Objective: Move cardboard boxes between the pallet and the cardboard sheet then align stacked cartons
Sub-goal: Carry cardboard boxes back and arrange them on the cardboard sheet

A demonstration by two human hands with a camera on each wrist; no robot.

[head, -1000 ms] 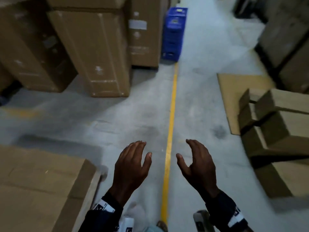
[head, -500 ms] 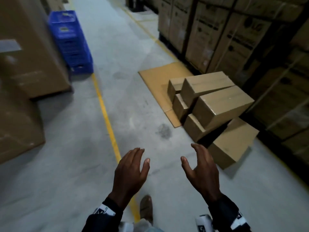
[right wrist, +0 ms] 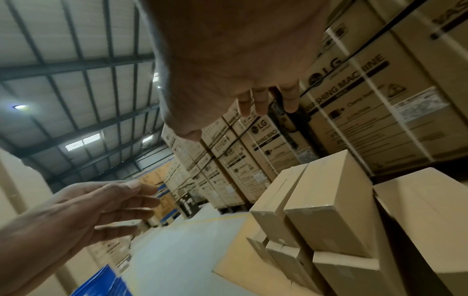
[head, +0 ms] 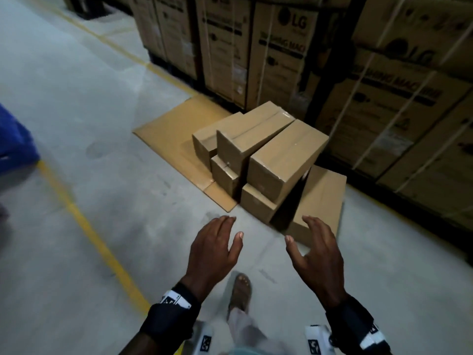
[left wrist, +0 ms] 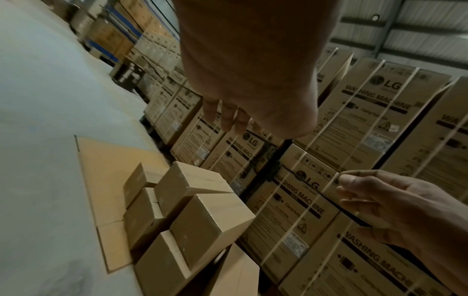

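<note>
Several plain brown cartons (head: 258,155) lie in an untidy two-layer pile on the near end of a flat cardboard sheet (head: 174,131) on the floor. One more carton (head: 320,203) leans off the sheet at the pile's right. My left hand (head: 215,247) and right hand (head: 317,249) hover side by side, palms facing each other, fingers spread and empty, just short of the pile. The left wrist view shows the pile (left wrist: 187,216) and sheet (left wrist: 106,170) below. In the right wrist view the pile (right wrist: 329,216) is at the lower right. No pallet is in view.
Tall strapped washing-machine cartons (head: 281,47) stand in a wall right behind the pile. A yellow floor line (head: 84,226) runs along the left. A blue crate (head: 12,139) sits at the left edge. My foot (head: 240,290) is below the hands.
The view has swung right, away from the big cartons and blue crate, and closer to the pile on the sheet. Both hands stay empty and spread, now nearer the pile.
</note>
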